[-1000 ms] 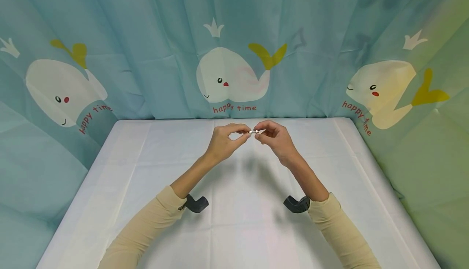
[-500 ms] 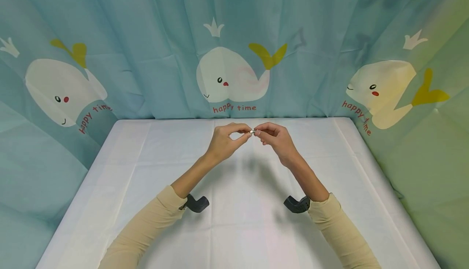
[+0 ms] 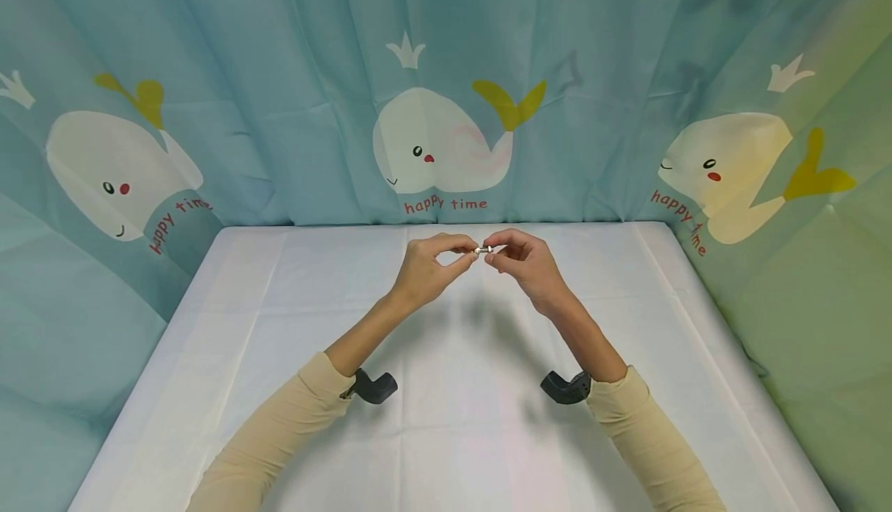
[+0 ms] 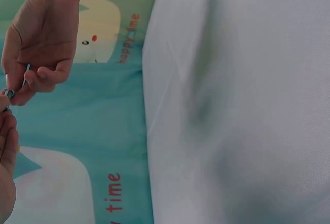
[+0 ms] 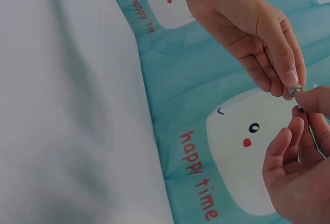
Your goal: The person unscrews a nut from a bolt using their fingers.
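Between my two hands, over the far part of the table, is a small silver metal bolt, held level with its shaft running left to right. Thumb and fingertips of my left hand pinch its left end. On its right end, the thumb and index finger of my right hand hold it lightly from either side. The right wrist view shows a ringed metal end of the bolt at the left hand's fingertips. Fingers largely cover the bolt in the left wrist view.
A white cloth covers the table. Blue-green curtains with whale prints stand along its back and sides. Dark curved camera mounts stick out inward from both wrists, next to beige sleeves.
Half a second ago my right thumb and fingers were closed further left over the bolt, hiding most of it. They have moved back right and spread, showing the shaft again. The left hand stays still.
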Demonstrator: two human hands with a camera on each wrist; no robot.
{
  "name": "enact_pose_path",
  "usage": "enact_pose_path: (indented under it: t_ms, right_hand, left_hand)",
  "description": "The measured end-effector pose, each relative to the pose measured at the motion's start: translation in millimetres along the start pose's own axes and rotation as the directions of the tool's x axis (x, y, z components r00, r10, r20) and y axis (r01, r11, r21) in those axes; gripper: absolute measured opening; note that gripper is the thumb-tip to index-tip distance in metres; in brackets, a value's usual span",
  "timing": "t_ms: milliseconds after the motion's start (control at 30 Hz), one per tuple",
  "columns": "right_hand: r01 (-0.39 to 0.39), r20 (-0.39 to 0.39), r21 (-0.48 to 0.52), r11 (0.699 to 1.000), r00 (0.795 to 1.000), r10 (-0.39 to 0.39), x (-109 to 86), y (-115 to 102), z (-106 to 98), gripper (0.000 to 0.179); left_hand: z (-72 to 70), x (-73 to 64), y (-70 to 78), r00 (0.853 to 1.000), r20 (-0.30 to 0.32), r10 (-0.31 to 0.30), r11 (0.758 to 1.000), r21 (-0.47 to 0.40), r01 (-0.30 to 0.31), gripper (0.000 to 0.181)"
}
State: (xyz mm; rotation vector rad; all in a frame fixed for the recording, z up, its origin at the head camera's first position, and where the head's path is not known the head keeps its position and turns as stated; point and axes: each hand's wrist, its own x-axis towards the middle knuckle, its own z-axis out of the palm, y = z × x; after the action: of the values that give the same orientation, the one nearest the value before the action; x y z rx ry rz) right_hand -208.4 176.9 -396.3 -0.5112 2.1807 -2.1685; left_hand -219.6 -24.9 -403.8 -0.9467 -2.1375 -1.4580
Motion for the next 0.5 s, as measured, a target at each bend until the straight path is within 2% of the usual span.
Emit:
enact_pose_path:
  t_ms: [300,500]
  right_hand:
    - [-0.008,0.029,0.030,1.000,1.000,0.007,0.3,2.2,-1.2,0.028]
    - [-0.047,0.000,0.022,0.999,0.999,0.047,0.1,2.7,-3.3,0.019]
  left_hand:
    - [0.2,0.8,1.1,1.000,-0.004,0.001,1.000,-0.007,-0.001,0.009]
    - [0.3,1.1,0.8,1.000,-0.001,0.014,1.000,0.000,-0.014,0.008]
